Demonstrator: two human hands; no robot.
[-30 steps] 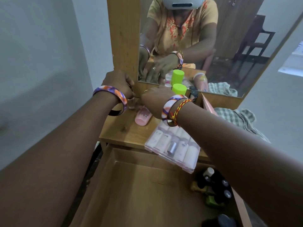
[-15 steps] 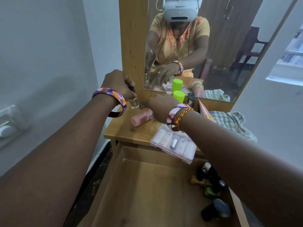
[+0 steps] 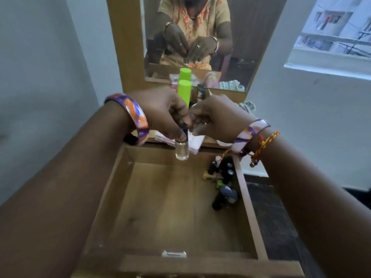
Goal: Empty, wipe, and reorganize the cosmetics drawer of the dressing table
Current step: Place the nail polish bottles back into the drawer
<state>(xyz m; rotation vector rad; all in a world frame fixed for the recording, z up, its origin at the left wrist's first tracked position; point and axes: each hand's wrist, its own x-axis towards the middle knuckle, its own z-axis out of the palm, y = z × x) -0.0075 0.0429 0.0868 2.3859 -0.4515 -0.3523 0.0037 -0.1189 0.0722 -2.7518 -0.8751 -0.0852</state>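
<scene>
Restocking step: left hand (image 3: 160, 113) grip pinches small glass bottle (image 3: 182, 150) over drawer (image 3: 160, 207), mid-frame; right hand (image 3: 212, 119) grip unclear. Next: set bottle upright.

bottle cap (image 3: 184, 128) behind fingers, drawer bottles (image 3: 224, 183) blurred

A small clear nail-polish bottle (image 3: 182, 151) hangs upright from the left hand's (image 3: 160, 113) fingertips by its dark cap, above the open wooden drawer (image 3: 160, 207); dark bottles (image 3: 222, 181) cluster below the right hand (image 3: 216, 119).
</scene>
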